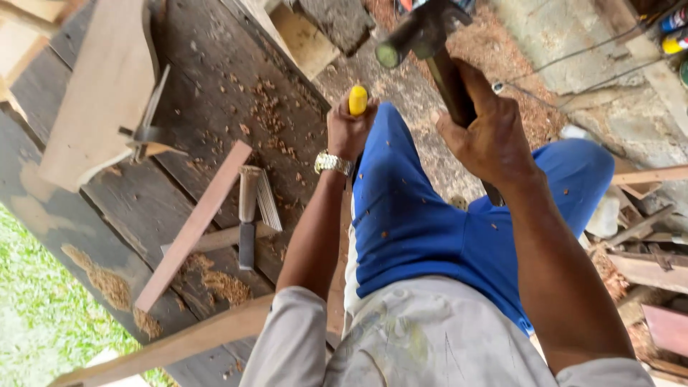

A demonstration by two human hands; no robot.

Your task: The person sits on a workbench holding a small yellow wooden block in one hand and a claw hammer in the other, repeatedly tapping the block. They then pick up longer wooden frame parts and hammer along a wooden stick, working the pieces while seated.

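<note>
While gripping a hammer [430,43] by its dark wooden handle, fingers wrapped tight around the shaft, raises the right hand [487,132] high, arm stretched up from the lower right with the wrist bent and the steel head above and to the left of the knuckles. Clenches the left hand [347,129] in a full fist around a chisel [357,100], only its yellow butt showing above the thumb. Wears a metal wristwatch [332,163] on that left wrist, forearm rising almost straight from the pale sleeve. Holds both tools over the blue trousers [430,222], just beside the edge of the dark plank workbench [208,86]. Hides the chisel's blade and whatever it touches behind the fist and the leg; cannot tell what the tip rests on. Cuts off the hammer's top at the upper frame edge, and covers the lower end of its handle with palm and wrist. On the bench, well apart from the hands: a reddish wooden strip [193,226], a second chisel-like tool [247,226] lying beside it, a broad pale board [100,86], and scattered sawdust [107,283].
</note>
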